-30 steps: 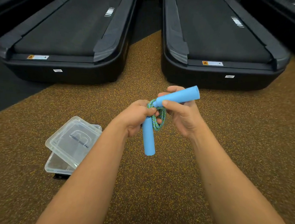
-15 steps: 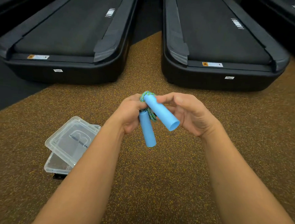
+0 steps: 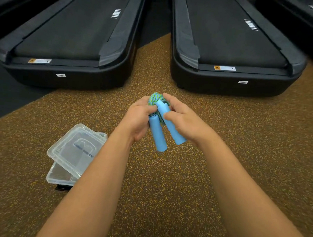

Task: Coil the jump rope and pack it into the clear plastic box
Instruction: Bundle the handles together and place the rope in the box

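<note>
Speckled brown rubber floor (image 3: 167, 181) fills the lower frame; two black treadmills, one at upper left (image 3: 66, 35) and one at upper right (image 3: 227, 42), close off the background.

At lower left, the clear plastic box (image 3: 59, 179) sits on the floor with its lid (image 3: 75, 149) lying askew across it, so only a corner of the opening shows. The box's long axis runs diagonally, from lower left toward upper right.

At centre, the left hand (image 3: 137, 121) is clenched round the jump rope (image 3: 159, 122), its fingers curled over the bundled cord (image 3: 155, 99) and the top of the left handle (image 3: 157, 136). Just to the right, the right hand (image 3: 184, 119) pinches the upper part of the right handle (image 3: 172, 129) between thumb and fingers. Both handles hang side by side, long axes pointing toward the bottom of the frame and slightly splayed, with the cord bunched at their tops.

The rope is held in the air, well apart from the box, which lies below and to the left of both hands. The left arm is the nearer one; its forearm passes in front of the box's right corner. Coiling appears nearly complete. Packing would likely require shifting the lid first, and the bundle may need turning to match the box's diagonal.
</note>
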The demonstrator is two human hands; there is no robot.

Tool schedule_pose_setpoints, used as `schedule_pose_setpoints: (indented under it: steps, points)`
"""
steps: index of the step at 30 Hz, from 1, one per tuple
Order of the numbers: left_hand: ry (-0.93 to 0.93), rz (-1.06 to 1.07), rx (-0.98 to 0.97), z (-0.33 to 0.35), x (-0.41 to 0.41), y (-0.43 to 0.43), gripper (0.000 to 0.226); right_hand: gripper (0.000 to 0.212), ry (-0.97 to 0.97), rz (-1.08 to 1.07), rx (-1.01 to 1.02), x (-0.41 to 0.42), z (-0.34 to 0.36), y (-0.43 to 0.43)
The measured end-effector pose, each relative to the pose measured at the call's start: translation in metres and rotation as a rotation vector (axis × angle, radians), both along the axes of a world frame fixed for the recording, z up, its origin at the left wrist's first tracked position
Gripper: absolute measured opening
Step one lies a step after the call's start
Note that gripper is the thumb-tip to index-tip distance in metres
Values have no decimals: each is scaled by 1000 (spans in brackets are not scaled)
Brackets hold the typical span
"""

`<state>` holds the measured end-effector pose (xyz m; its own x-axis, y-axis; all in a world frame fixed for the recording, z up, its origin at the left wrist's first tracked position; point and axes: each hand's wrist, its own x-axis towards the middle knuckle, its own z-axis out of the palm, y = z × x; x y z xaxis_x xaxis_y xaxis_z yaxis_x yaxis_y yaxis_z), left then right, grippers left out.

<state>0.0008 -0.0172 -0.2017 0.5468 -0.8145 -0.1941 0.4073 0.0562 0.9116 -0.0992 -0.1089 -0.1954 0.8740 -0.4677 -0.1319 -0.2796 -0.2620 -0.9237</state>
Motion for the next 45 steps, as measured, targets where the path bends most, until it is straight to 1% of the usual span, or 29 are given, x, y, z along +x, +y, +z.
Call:
schedule_pose_setpoints:
  steps: [2,4,6,8,10,12,15,17,21,23,28,30,32,35,39,45]
  points:
    - [-9,7,-12,0,-1,-1,28,64,62,-19,-208,3,-4,6]
    - [-19,11,-13,0,-2,-2,27,60,26,-87,-375,4,-6,13]
    - [-5,-2,-37,0,-2,-3,28,64,-3,-142,-443,6,-11,17]
    - [12,-21,-62,-2,-1,-3,28,66,-24,-143,-384,8,-16,18]
    - [18,-35,-77,-2,0,-2,27,63,-70,-113,-320,7,-20,19]
    - [18,-41,-79,-1,-1,-2,27,60,-114,-87,-289,6,-19,19]
    - [26,-53,-68,-1,-2,-2,26,60,-131,-53,-236,2,-18,16]
    - [37,-49,-57,-1,-3,-3,25,69,-131,-40,-230,1,-18,15]
    - [52,-47,-51,0,-5,-3,26,98,-75,-8,-220,-2,-21,14]
    - [41,-47,-29,1,-5,-2,25,106,-53,-3,-244,-3,-24,13]
    - [23,-58,-4,3,-6,-1,23,104,-64,-1,-282,-4,-29,10]
    - [18,-73,1,3,-6,-1,22,104,-87,-23,-309,-5,-29,11]
    - [22,-93,0,3,-6,-2,25,103,-113,-61,-306,-4,-29,13]
    - [11,-112,-6,5,-9,-4,26,103,-150,-124,-243,-1,-34,13]
    - [4,-64,32,8,-15,-8,35,99,-183,-178,-136,0,-38,10]
    - [-68,-66,83,12,-8,-3,33,99,-261,-168,-8,-5,-32,12]
